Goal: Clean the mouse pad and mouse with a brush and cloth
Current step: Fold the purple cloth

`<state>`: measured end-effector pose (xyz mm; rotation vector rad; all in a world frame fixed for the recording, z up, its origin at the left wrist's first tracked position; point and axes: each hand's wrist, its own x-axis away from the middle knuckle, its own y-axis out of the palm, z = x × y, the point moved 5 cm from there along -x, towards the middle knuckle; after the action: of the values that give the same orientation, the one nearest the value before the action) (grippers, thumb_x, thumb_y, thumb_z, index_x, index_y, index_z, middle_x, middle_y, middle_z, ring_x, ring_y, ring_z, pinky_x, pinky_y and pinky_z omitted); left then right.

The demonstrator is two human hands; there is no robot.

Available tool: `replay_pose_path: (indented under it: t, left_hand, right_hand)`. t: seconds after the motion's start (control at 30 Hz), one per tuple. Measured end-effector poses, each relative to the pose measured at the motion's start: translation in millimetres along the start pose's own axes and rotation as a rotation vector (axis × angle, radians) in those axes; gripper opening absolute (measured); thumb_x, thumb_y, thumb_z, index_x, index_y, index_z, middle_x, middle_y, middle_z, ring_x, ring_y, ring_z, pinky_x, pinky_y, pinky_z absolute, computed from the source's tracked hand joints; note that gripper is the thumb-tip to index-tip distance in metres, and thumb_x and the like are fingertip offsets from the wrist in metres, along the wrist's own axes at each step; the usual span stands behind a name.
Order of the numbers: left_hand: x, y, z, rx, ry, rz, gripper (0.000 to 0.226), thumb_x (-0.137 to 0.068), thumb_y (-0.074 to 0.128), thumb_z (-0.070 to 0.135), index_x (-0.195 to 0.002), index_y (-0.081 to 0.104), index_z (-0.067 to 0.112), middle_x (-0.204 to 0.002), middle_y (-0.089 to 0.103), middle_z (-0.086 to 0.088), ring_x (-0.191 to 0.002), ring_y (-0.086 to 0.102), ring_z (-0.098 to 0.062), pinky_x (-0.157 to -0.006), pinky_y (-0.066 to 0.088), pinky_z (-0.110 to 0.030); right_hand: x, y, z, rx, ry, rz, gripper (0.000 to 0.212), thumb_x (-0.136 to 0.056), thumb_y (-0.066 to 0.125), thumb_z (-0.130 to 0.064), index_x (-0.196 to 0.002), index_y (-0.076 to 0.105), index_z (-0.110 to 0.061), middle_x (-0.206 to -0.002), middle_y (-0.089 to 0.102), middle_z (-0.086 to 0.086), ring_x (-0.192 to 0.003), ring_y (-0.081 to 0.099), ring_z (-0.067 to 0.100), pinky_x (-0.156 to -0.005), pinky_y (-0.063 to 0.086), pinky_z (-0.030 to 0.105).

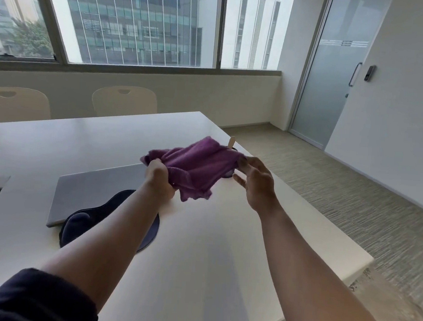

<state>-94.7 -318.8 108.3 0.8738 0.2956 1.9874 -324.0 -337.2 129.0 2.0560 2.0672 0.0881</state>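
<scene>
Head view: the left hand point(159, 179) grips the crumpled purple terry cloth point(194, 166), the right hand point(254, 182) pinches its far edge with fingers spread; the dark fabric mouse pad point(116, 203) lies below-left of the cloth, nearer the left hand.

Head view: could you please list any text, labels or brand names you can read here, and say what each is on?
None can be read.
Laptop: lid shows no legible logo.
Door: frosted band carries only stripes, no letters.
Cloth, mouse pad: no visible label.
</scene>
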Motion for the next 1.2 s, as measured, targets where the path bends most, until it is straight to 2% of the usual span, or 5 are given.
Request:
replay_pose_path:
  t: [0.27, 0.6, 0.83, 1.07, 1.2]
  left_hand:
    - [0.9, 6.6, -12.2, -0.087, -0.004, -0.048, 0.032, -0.102, 0.038, 0.042, -0.119, 0.052, 0.02, -0.11, 0.064, -0.011, -0.088, 0.062, -0.028, -0.069, 0.054, -0.043]
    - [11.0, 27.2, -9.3, -0.376, 0.123, -0.323, 0.036, -0.093, 0.063, 0.039, -0.121, 0.061, 0.016, -0.111, 0.071, -0.01, -0.1, 0.068, -0.025, -0.089, 0.054, -0.043]
    - [15.0, 19.3, -5.4, -0.473, 0.161, -0.443, 0.032, -0.092, 0.063, 0.042, -0.113, 0.065, 0.018, -0.106, 0.074, -0.007, -0.099, 0.07, -0.025, -0.086, 0.056, -0.04]
    - [23.6, 14.7, -6.4, -0.386, 0.145, -0.534, 0.027, -0.093, 0.062, 0.041, -0.11, 0.064, 0.02, -0.1, 0.076, -0.007, -0.092, 0.073, -0.023, -0.078, 0.059, -0.038]
    - [28.1, 12.7, -3.6, -0.378, 0.154, -0.57, 0.029, -0.094, 0.061, 0.041, -0.112, 0.063, 0.019, -0.1, 0.076, -0.006, -0.09, 0.073, -0.022, -0.07, 0.06, -0.035]
  right_hand:
    - [12.8, -19.9, 34.0, 0.613, 0.213, -0.015, 0.013, -0.081, 0.053, -0.004, -0.077, 0.06, -0.014, -0.084, 0.064, 0.01, -0.077, 0.056, 0.021, -0.072, 0.053, 0.037]
    - [18.9, 2.8, 16.8, 0.248, 0.422, -0.145, 0.073, -0.068, 0.056, -0.083, -0.088, 0.071, -0.014, -0.081, 0.074, 0.0, -0.078, 0.071, 0.018, -0.075, 0.058, 0.037]
    - [16.9, 8.4, 8.0, -0.142, 0.312, 0.01, 0.01, -0.094, 0.063, -0.022, -0.089, 0.06, -0.015, -0.081, 0.066, 0.0, -0.062, 0.061, 0.015, -0.061, 0.048, 0.031]
    - [47.5, 14.0, 27.8, 0.415, 0.691, -0.09, 0.075, -0.083, 0.044, -0.078, -0.106, 0.062, -0.009, -0.099, 0.067, 0.01, -0.084, 0.065, 0.025, -0.073, 0.057, 0.036]
    - [62.3, 27.3, 33.4, 0.247, 0.745, -0.22, 0.062, -0.086, 0.045, -0.074, -0.105, 0.066, -0.019, -0.103, 0.069, 0.006, -0.09, 0.065, 0.025, -0.075, 0.057, 0.035]
